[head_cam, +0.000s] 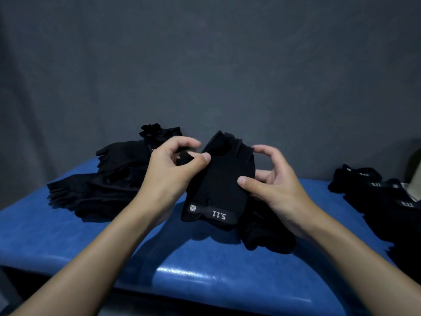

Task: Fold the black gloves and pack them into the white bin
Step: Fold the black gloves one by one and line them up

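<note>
- While we hold the black glove up over the middle of the blue bench, it lies between our two hands and touches both of them.
- Its long axis runs from near to far: the cuff with the grey "5.11" strap points toward us, and the finger end points far and stands a little higher.
- Our left hand pinches the finger part at the far left corner, thumb on top. Our right hand grasps the right edge, thumb on the front face and fingers behind.
- Both hands are equally near. We judge that the fold must bring the far end down to the cuff, and the left hand already has that end.
- The glove is matte black, soft and limp, with a darker panel near its far part; finer details are lost in the dark fabric.
- A second glove lies on the bench just under the held one, to the right.
- Loose gloves are piled at the far left; folded gloves lie at the right.
- Behind these a pale thing shows at the right edge; we cannot tell if it is the white bin.
</note>
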Demonstrator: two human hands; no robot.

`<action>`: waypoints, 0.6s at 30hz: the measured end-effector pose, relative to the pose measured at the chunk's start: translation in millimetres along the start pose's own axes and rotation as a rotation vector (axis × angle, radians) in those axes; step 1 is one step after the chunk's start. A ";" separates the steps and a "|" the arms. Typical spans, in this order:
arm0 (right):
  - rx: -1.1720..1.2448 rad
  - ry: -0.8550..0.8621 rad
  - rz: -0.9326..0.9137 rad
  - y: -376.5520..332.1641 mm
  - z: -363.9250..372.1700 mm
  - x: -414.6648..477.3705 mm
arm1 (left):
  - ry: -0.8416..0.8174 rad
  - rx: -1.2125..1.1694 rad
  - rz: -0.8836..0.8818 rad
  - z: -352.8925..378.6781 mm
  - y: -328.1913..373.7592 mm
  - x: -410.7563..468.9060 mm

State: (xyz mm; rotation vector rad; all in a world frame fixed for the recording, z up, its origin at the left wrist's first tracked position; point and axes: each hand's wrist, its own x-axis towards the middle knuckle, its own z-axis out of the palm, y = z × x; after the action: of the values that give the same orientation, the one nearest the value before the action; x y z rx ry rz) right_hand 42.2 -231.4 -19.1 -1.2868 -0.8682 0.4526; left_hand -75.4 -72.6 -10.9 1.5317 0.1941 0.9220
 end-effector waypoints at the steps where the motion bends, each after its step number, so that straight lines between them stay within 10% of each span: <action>1: 0.016 0.024 -0.020 -0.4 -0.4 -0.8 | 0.001 -0.028 -0.020 2.7 -0.9 -1.1; 9: -0.199 0.203 -0.146 0.1 -25.9 -7.2 | -0.058 0.153 0.032 28.3 -12.9 -4.3; 18: -0.300 0.134 0.119 3.8 -54.0 -27.2 | -0.163 0.246 -0.050 55.9 -18.3 -7.9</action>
State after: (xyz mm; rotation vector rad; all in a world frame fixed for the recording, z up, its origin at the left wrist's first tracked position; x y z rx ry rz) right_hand 67.6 -284.7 -33.0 -1.6320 -0.7680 0.3323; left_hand -37.8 -116.2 -25.3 1.8130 0.2344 0.7496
